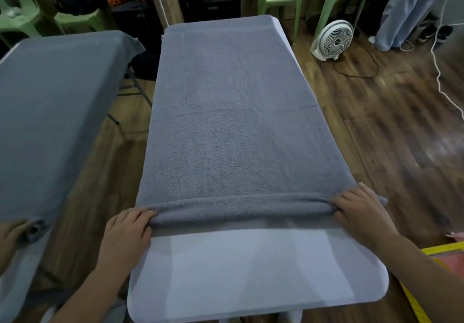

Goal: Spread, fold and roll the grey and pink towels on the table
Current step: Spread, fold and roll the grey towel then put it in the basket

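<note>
At far left, a second tabletop (15, 272) draped in another grey towel (55, 111) is seen, with another person's hand (8, 240) at its near end. At centre, the grey towel (233, 111) is shown laid flat along the white tabletop (251, 267), and its spreading is judged complete; whether it was folded first cannot be told. Its near edge is turned into a slim roll (241, 209), gripped at one end by the left hand (128, 232) and at the other by the right hand (359, 213), fingers of both curled over it. Rolling is judged barely begun, with nearly the whole length left to be wound. At right, something pink (455, 265) is glimpsed inside a yellow rim (442, 251); if it is the pink towel, it is judged not yet handled.
</note>
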